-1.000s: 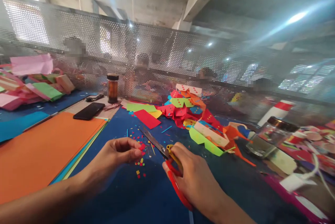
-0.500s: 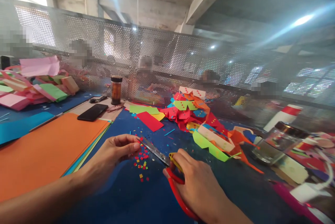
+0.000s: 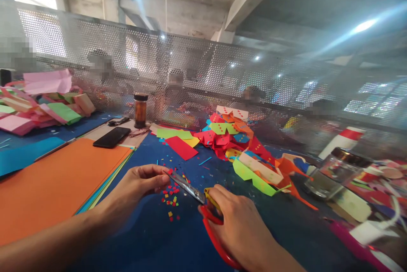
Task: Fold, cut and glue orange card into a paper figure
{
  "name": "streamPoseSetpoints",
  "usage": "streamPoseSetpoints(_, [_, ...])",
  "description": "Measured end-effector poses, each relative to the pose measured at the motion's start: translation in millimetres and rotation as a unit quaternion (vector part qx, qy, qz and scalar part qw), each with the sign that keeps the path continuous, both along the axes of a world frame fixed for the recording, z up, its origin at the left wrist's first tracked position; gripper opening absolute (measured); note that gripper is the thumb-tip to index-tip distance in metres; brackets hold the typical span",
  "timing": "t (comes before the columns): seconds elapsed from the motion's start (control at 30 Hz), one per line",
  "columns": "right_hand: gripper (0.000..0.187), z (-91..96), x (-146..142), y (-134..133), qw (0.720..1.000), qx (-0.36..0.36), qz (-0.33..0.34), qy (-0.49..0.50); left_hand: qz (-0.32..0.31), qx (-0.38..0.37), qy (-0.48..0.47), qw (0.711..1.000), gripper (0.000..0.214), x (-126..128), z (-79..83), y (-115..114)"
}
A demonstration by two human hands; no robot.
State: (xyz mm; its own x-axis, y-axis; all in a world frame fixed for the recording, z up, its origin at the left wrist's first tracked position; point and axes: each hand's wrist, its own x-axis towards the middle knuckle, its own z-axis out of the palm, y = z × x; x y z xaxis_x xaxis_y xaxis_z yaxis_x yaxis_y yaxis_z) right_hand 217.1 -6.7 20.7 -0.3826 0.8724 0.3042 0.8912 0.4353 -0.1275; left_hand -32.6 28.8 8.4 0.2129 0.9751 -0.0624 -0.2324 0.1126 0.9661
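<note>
My right hand [image 3: 240, 212] is wrapped round the handles of a pair of scissors [image 3: 187, 187], one loop red and the other yellow. The metal blades point up and left, and they look nearly together. Just at their tips, my left hand [image 3: 143, 181] is closed in a pinch. A small piece of red paper [image 3: 169, 171] shows at the pinched fingertips; the rest of it is hidden. Below the blades, tiny red and yellow paper squares [image 3: 171, 202] lie scattered over the blue tabletop [image 3: 152, 242].
Orange sheets [image 3: 63, 179] lie stacked at left under a black phone [image 3: 112, 137]. Behind stands a brown-filled jar [image 3: 140, 111]. A red paper strip [image 3: 181, 148] and a heap of cut coloured paper [image 3: 222, 136] lie ahead. A glass jar [image 3: 337, 174] stands right. A perforated screen [image 3: 190, 64] runs behind.
Both hands keep nearly the same place and grip. The scissor blades have shifted slightly down and left, and the whole view has moved a little.
</note>
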Motion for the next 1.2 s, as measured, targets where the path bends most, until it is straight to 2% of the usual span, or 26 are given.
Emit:
streamPoseSetpoints(0.33, [0.011, 3.9, -0.5, 1.2, 0.999, 0.025, 0.001, -0.021, -0.002, 0.018, 0.017, 1.0, 0.028, 1.0, 5.8, -2.5])
streamPoseSetpoints(0.67, [0.011, 4.2, 1.0, 0.5, 0.999, 0.015, -0.005, -0.038, -0.004, 0.023, 0.025, 0.999, 0.026, -0.1, 3.5, -1.0])
streamPoseSetpoints(1.2, [0.015, -0.5, 2.4, 3.3, 0.997, 0.053, 0.0, -0.052, -0.013, 0.032, 0.009, 0.999, 0.026, 0.4, 1.3, 1.0])
